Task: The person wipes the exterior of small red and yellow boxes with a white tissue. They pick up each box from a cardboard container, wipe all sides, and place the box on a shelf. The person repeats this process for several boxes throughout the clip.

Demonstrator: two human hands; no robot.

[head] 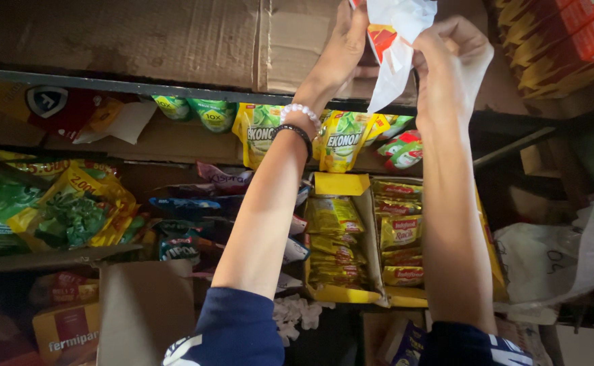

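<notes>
up near the top edge of the view, both hands are raised above the shelves and meet on a white packet (pixel 400 41) with a red and yellow patch. the left hand (pixel 343 47) has its fingers stretched upward along the packet's left side, thumb side pressing against it, so it is partly open but clearly in contact. the right hand (pixel 450 61) is curled closed around the packet's right edge, pinching the white wrapper, whose lower corner hangs down in a point between the two wrists. the packet sits directly between the hands, touching both, in front of a brown cardboard box (pixel 175 41) that rests on the dark metal shelf rail (pixel 107 85). the packet's top runs out of view, so how far it extends cannot be told.

on the left wrist are a white bead bracelet (pixel 300 111) and, just below it, a black bead bracelet (pixel 295 133). both forearms are bare, with dark blue sleeves (pixel 236 325) pushed up near the elbows.

below the arms, green and yellow sachets (pixel 341 139) hang in a row under the rail. between the forearms stands an open yellow carton (pixel 341 186) filled with stacked yellow packets (pixel 334 217). to the far left lie crumpled green and yellow bags (pixel 60 210), and at upper right red and yellow boxes (pixel 561 34) are stacked well apart from the hands.
</notes>
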